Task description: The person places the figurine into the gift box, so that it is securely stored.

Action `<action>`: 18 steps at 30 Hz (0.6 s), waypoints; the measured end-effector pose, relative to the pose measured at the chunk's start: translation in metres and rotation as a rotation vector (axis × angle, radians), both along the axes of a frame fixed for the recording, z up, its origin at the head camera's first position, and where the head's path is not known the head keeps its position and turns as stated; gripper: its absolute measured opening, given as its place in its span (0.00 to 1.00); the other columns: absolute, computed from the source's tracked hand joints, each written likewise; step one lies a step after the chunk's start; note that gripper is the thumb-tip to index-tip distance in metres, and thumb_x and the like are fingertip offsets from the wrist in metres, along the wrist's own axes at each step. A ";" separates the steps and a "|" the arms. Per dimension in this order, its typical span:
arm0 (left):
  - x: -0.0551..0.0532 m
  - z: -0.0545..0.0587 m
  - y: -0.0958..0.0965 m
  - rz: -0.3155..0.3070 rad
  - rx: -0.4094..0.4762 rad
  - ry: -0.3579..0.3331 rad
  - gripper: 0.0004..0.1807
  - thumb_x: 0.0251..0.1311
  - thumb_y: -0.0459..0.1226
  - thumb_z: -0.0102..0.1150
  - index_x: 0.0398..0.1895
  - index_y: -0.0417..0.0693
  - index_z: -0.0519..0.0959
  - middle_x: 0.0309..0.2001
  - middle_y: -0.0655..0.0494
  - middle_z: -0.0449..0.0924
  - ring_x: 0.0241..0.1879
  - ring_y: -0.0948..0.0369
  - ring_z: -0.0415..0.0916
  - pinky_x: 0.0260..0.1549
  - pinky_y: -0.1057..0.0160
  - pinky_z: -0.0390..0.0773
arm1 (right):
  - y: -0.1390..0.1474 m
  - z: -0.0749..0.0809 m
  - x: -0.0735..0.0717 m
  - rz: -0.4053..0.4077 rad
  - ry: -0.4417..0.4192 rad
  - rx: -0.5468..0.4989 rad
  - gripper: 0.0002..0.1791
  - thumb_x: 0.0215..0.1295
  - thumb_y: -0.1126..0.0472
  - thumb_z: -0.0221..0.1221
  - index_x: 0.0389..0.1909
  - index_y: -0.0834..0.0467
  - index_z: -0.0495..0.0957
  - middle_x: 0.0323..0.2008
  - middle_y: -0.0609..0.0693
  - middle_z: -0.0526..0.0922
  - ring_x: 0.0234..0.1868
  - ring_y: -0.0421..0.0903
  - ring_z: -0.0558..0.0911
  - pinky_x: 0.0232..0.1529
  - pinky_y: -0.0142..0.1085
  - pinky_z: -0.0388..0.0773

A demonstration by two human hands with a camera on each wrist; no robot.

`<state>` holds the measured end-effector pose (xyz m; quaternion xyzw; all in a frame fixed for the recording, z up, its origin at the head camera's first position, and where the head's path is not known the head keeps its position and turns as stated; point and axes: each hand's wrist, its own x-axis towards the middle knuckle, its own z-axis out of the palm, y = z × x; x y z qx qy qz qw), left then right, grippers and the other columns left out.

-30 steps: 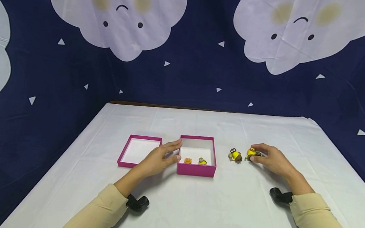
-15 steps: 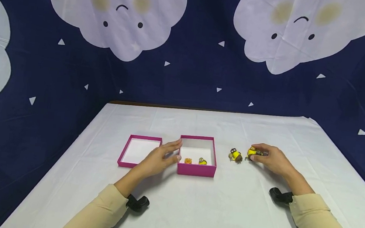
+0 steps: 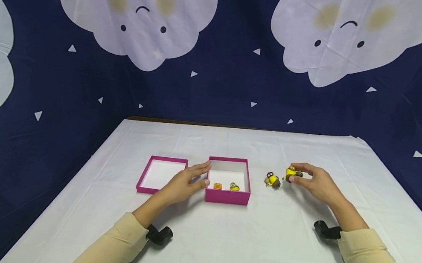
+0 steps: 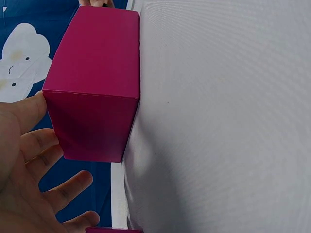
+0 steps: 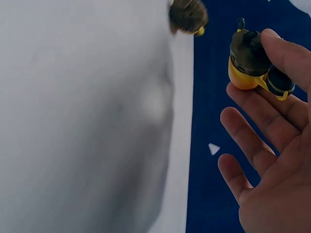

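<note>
My right hand (image 3: 315,183) pinches a yellow minion figurine (image 3: 290,173) between thumb and fingertips. The right wrist view shows this figurine (image 5: 250,58) clear of the white cloth, its dark brown lower part by the thumb. Left of it, a second minion figurine (image 3: 273,180) lies on the table. My left hand (image 3: 182,185) rests its fingertips on the left side of a magenta box (image 3: 226,196), fingers extended. Inside the box are an orange figurine (image 3: 217,186) and a one-eyed minion figurine (image 3: 234,186), their lower parts hidden by the front wall.
A magenta-rimmed box lid (image 3: 163,159) lies inside up to the left of the box, partly behind my left hand. White cloth (image 3: 253,247) covers the table. A navy curtain (image 3: 222,94) with clouds hangs behind the far edge.
My right hand has risen slightly, lifting the pinched minion figurine off the table. My left hand and the box have stayed in place.
</note>
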<state>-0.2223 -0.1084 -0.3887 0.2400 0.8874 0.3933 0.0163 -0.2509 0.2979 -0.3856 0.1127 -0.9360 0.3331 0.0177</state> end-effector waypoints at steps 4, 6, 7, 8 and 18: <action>0.001 0.000 0.000 0.001 0.007 -0.004 0.30 0.63 0.44 0.57 0.67 0.47 0.65 0.72 0.62 0.58 0.72 0.57 0.55 0.68 0.51 0.61 | -0.009 0.007 0.005 0.014 0.028 -0.013 0.32 0.60 0.44 0.61 0.61 0.57 0.71 0.57 0.60 0.78 0.63 0.68 0.67 0.59 0.63 0.63; 0.002 0.001 0.000 0.001 0.009 -0.004 0.30 0.63 0.44 0.57 0.67 0.47 0.65 0.72 0.62 0.58 0.72 0.57 0.55 0.68 0.52 0.61 | -0.013 0.010 0.007 0.020 0.033 -0.025 0.32 0.60 0.44 0.61 0.61 0.57 0.71 0.57 0.60 0.78 0.63 0.68 0.67 0.59 0.63 0.63; 0.002 0.001 0.000 0.000 0.011 -0.003 0.30 0.62 0.44 0.57 0.67 0.46 0.65 0.72 0.62 0.58 0.72 0.57 0.55 0.68 0.52 0.62 | -0.015 0.011 0.008 0.022 0.035 -0.031 0.32 0.60 0.44 0.61 0.61 0.57 0.72 0.57 0.60 0.78 0.62 0.68 0.67 0.59 0.63 0.63; 0.002 0.001 0.000 -0.001 0.012 -0.003 0.30 0.63 0.44 0.57 0.67 0.46 0.65 0.72 0.62 0.58 0.72 0.57 0.55 0.68 0.52 0.62 | -0.018 0.012 0.009 0.024 0.039 -0.034 0.31 0.59 0.45 0.61 0.61 0.56 0.72 0.57 0.59 0.78 0.62 0.68 0.67 0.60 0.63 0.63; 0.001 0.001 -0.001 -0.007 0.012 0.002 0.30 0.63 0.44 0.57 0.67 0.46 0.65 0.72 0.62 0.59 0.72 0.57 0.56 0.68 0.52 0.62 | -0.038 0.025 0.016 0.041 0.045 -0.042 0.31 0.58 0.43 0.62 0.60 0.52 0.73 0.57 0.56 0.79 0.65 0.62 0.67 0.60 0.61 0.63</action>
